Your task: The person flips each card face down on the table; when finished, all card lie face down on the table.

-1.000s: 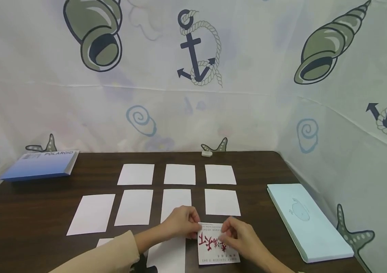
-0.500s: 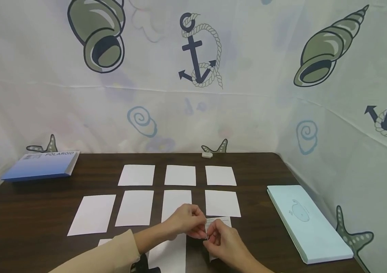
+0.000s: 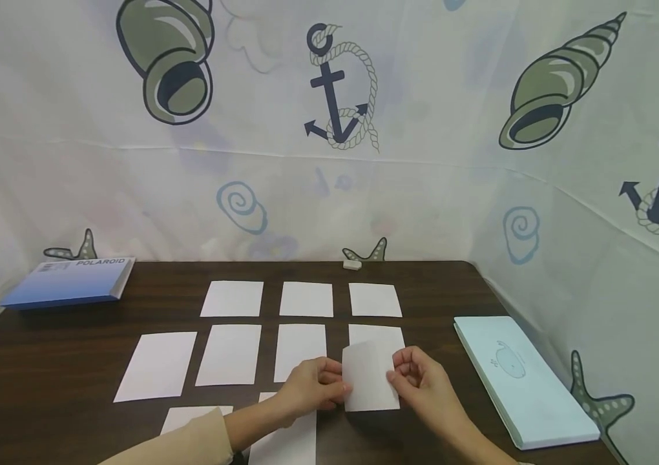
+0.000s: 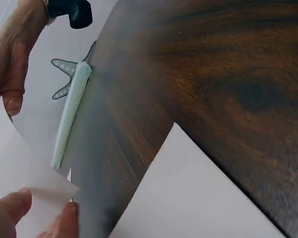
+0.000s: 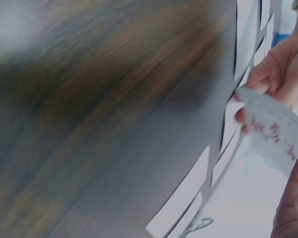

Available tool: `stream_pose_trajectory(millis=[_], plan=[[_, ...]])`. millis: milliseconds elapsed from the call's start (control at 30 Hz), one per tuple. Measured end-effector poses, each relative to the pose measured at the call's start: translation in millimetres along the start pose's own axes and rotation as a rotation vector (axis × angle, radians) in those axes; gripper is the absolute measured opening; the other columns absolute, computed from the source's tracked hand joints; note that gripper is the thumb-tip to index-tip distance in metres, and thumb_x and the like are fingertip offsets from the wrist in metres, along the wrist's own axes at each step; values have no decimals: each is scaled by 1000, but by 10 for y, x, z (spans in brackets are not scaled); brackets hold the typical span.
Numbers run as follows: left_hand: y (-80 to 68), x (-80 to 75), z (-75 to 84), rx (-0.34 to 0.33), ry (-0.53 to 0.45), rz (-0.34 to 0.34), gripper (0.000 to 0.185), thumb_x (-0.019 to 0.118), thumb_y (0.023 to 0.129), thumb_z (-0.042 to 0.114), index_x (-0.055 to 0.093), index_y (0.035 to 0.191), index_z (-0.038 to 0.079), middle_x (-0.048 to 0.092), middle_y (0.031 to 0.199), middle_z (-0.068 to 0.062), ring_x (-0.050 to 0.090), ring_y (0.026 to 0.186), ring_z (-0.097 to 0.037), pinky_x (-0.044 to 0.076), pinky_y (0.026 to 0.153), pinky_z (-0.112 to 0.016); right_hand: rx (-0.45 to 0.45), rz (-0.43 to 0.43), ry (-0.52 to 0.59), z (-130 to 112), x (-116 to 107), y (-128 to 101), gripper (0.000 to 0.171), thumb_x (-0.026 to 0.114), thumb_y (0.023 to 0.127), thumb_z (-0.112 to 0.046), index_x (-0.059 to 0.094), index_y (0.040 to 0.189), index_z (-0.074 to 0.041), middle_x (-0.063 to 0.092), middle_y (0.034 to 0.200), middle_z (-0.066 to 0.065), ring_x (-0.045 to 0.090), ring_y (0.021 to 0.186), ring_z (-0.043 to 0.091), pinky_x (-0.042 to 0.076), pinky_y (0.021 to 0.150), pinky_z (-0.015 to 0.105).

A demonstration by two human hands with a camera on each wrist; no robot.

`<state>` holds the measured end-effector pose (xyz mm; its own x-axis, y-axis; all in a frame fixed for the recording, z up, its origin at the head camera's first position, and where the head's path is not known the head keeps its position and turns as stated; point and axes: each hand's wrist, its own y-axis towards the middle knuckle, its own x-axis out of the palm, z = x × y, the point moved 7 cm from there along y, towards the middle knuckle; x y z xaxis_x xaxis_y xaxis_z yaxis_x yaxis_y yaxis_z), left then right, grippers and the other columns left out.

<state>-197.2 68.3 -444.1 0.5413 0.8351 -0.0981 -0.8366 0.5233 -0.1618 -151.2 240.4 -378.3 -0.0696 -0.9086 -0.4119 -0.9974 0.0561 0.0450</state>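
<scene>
Both my hands hold a card [image 3: 369, 376] just above the table. My left hand [image 3: 313, 387] pinches its left edge between thumb and fingers, while my right hand [image 3: 425, 386] pinches the right edge. A blank white side faces the head camera. On the other side, red characters show in the right wrist view, where the card [image 5: 274, 130] looks bowed. In the left wrist view a corner of the card [image 4: 25, 168] bends near the left thumb. Behind it lies a white card [image 3: 373, 334], partly covered.
Several white cards [image 3: 230, 354] lie in rows on the dark wooden table [image 3: 62, 361]. A blue POLAROID box [image 3: 70, 281] stands at the back left, a pale green box [image 3: 524, 381] at the right. A small white piece [image 3: 352, 264] sits by the back edge.
The printed side faced the head camera a second ago; the card has been turned over and now shows its blank side. It has come up off the table, and the hands have moved apart again.
</scene>
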Motion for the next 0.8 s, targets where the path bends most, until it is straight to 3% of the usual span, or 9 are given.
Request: stream_pose_trajectory(millis=[133,267,500,800], plan=[[2,-85,-37,43,37,50,24,72,81,9,57,94,-4,68,75,-8,67,61,-14,57,57,-30,17,14,-80,149,-113,27,18,69,81,-1,56,93,4,59,72,6,51,55,7,45,47,20],[-6,-91,-38,87,125,29,18,72,80,8,57,82,-1,66,63,-6,65,52,-12,55,51,-27,29,-73,-151,355,-123,25,16,70,80,-3,56,87,2,61,65,8,54,49,9,50,45,23],[-51,-7,-13,73,291,-40,19,74,77,4,56,71,5,62,54,0,60,45,-8,51,46,-22,41,-244,-186,619,-16,6,18,70,81,-8,54,82,-1,60,59,5,57,48,12,51,44,24],[-31,75,-12,102,582,-94,24,76,75,9,56,62,12,56,46,7,53,38,-1,44,42,-17,56,-319,-236,698,57,-7,18,71,78,-3,53,77,-3,55,56,1,56,44,10,50,41,27]])
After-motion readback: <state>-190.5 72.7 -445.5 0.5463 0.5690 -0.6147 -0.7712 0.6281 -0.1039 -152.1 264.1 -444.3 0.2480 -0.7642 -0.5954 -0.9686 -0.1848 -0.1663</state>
